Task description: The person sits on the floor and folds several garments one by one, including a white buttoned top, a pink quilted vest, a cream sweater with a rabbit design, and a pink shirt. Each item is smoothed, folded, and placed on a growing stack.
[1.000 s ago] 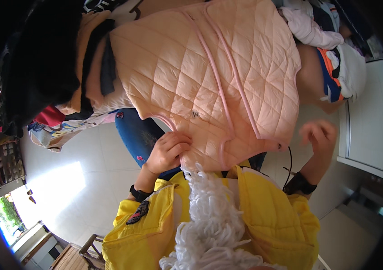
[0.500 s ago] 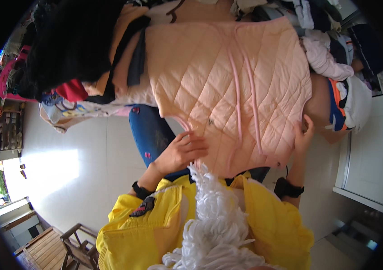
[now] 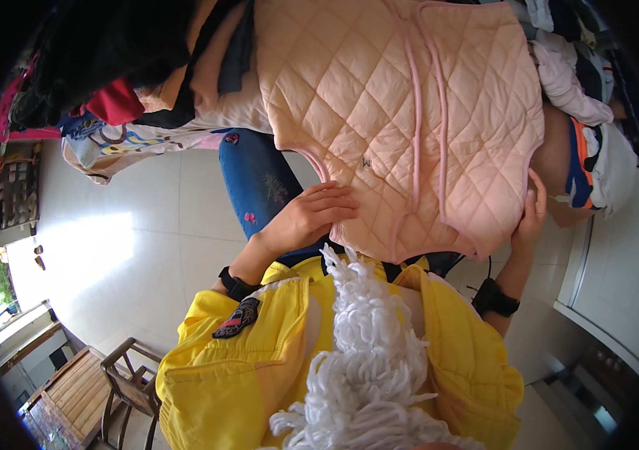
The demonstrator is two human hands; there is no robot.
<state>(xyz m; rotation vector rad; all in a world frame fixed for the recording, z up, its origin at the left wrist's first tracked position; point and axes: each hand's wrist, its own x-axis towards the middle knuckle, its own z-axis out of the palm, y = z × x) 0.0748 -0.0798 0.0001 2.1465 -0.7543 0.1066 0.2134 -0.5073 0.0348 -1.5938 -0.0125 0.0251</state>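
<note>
- Right hand [image 3: 532, 216], raised clear of the garment one second earlier, is now at the right edge of the quilted pink vest [image 3: 364, 105]; its fingers are bent, and whether they pinch the cloth cannot be told.
- Left hand [image 3: 318, 213] remains at the near left of the vest, by the armhole, fingers extended close together over the cloth; the thumb is hidden, so a grip cannot be confirmed.
- Vest lies spread over the surface [image 3: 553, 146], its near end toward the person's lap, two piped front edges running side by side.
- Vest and surrounding clothes appear higher in view than half a second earlier; actual sliding cannot be told.
- White garment [image 3: 613, 169] lies right of the vest; red cloth [image 3: 118, 107] lies left, beside dark clothing [image 3: 102, 56].
</note>
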